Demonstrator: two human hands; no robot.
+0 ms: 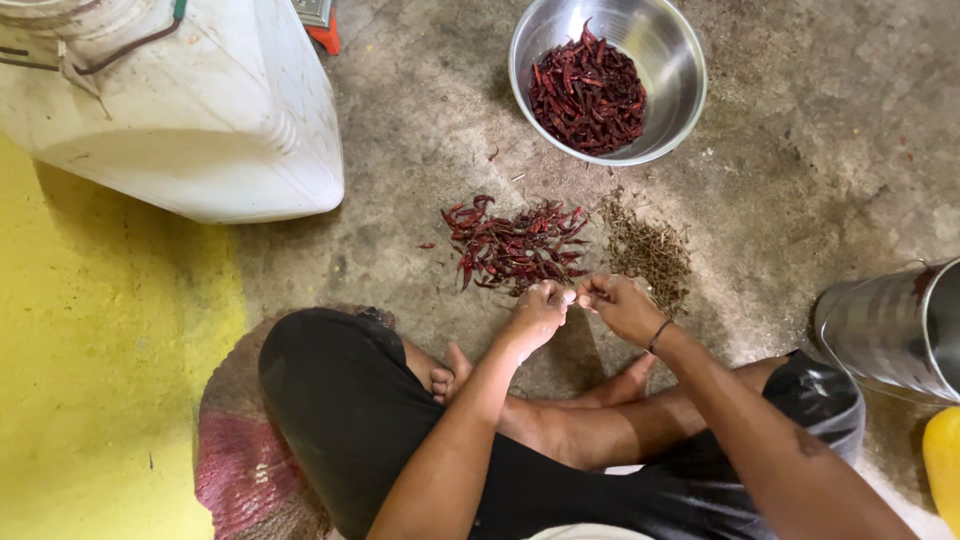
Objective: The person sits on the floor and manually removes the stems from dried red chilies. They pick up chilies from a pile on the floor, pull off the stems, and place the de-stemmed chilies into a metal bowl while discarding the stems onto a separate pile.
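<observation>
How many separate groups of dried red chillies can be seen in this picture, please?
2. One group fills the steel bowl as chillies in the bowl; the other is a loose pile of chillies on the floor, just beyond both hands. Any chilli between the fingers is hidden.

Chilli pile (pixel 515 247) left of stems (pixel 648 250), bowl (pixel 672 60) behind

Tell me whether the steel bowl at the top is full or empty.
Partly full. The steel bowl stands upright on the floor, with dried red chillies heaped on its left side and bare metal showing on the right.
</observation>
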